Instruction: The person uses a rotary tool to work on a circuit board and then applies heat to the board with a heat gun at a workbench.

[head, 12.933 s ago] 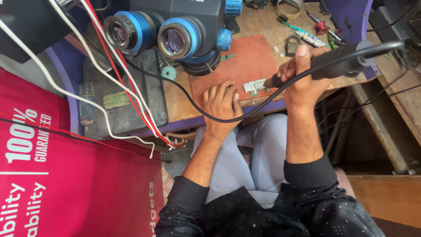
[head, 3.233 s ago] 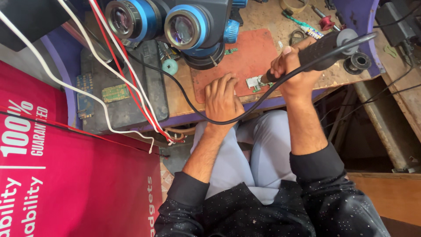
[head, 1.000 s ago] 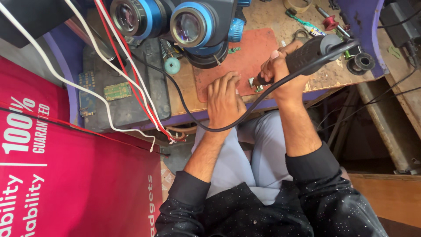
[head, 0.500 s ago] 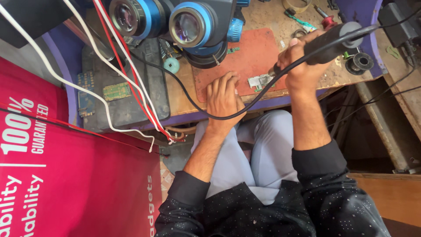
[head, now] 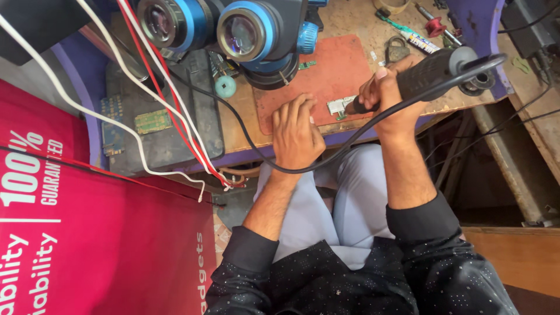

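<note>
Cluttered and worn, the wooden counter (head: 350, 17) carries a red mat (head: 326, 70). On the mat's lower edge the left hand (head: 297, 131) lies flat, fingers loosely spread, holding nothing. Just at its 2 o'clock the right hand (head: 388, 99) grips a black tool (head: 429, 73), tip on a small metal part (head: 340, 106), perhaps a circuit piece. A cord (head: 256, 154) loops below the hands. At 11 o'clock hangs a blue-ringed microscope (head: 245, 29); a padlock (head: 398, 49) sits at 1 o'clock.
</note>
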